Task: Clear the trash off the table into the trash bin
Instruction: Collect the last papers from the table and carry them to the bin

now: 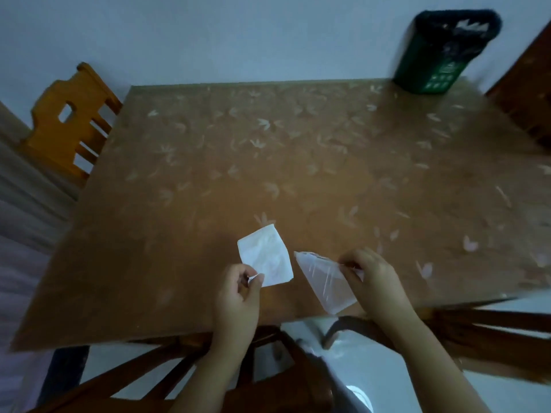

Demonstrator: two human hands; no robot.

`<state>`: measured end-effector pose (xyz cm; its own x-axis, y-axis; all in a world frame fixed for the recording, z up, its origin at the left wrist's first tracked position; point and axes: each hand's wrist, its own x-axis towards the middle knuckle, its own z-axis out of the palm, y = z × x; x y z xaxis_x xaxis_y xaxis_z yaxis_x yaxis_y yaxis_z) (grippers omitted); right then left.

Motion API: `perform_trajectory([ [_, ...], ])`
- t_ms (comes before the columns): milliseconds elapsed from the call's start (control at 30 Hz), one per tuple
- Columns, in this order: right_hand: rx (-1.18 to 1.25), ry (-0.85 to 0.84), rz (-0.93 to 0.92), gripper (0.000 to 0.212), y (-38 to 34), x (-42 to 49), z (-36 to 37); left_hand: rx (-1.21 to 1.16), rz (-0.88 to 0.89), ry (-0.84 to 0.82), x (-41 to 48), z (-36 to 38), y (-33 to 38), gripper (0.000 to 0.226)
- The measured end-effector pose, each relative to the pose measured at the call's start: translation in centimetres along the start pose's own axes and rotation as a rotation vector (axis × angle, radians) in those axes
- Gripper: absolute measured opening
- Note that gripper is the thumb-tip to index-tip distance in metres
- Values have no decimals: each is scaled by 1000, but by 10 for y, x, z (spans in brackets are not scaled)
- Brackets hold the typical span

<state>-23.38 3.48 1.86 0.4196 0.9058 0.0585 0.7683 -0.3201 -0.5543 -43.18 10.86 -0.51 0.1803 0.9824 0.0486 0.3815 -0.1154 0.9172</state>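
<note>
Fingers (258, 280) hide one tissue (266, 257) corner; bin (438, 52) blurred.

Only blurred white symbols and small marks, none readable, on the front of the green trash bin (432, 58) standing far beyond the right hand (372, 278).

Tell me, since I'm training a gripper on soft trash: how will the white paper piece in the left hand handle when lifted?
The white paper piece looks thin and creased, so probably floppy and very light. The left hand pinches only one corner, so it may droop or flutter.
</note>
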Motion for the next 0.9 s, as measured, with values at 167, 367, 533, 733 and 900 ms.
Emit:
perform_trajectory([
  [167,-46,154,140,7,-5,-74,-22,-35,68,-180,-34,-4,12,30],
  [367,-47,357,300,9,15,-162,-58,-126,212,-324,-77,22,47,36],
  [533,-13,562,431,10,39,-228,-87,-165,348,-523,-126,62,86,37],
  [733,-47,701,565,11,106,-320,-131,-253,437,-753,-213,136,138,34],
  [900,-68,779,720,9,172,-423,-182,-264,483,-914,-316,218,173,31],
])
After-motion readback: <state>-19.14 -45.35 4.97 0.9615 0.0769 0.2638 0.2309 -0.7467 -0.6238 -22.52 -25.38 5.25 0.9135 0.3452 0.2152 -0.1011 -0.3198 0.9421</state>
